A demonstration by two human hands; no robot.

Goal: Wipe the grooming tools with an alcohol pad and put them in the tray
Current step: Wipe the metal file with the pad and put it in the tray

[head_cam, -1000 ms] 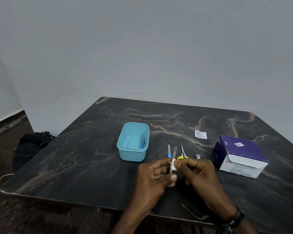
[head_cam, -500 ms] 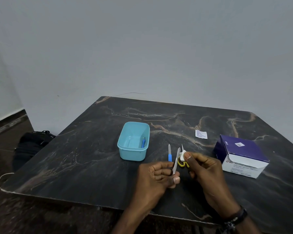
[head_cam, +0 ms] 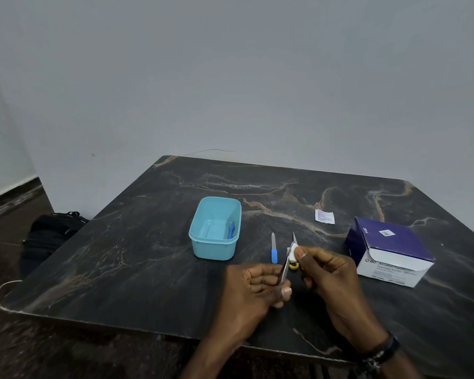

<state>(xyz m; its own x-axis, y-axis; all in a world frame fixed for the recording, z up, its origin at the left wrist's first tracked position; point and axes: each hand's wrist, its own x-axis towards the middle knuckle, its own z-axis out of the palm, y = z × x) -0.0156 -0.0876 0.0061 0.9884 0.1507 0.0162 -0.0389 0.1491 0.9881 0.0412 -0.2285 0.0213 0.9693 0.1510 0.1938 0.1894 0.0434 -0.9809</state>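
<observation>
My left hand pinches the lower end of a slim metal grooming tool that points up and away. My right hand presses a white alcohol pad around the tool's upper end. On the table behind lie a blue-handled nail file and yellow-handled scissors, partly hidden by my fingers. The light blue tray stands to the left and holds one blue-handled tool against its right wall.
A purple and white alcohol swab box sits at the right. A torn white pad wrapper lies behind the tools. The dark marble table ends close to me; a black bag rests on the floor at the left.
My right hand has slid the pad up along the metal tool from near my left fingers to its upper end. My left hand kept its hold.
</observation>
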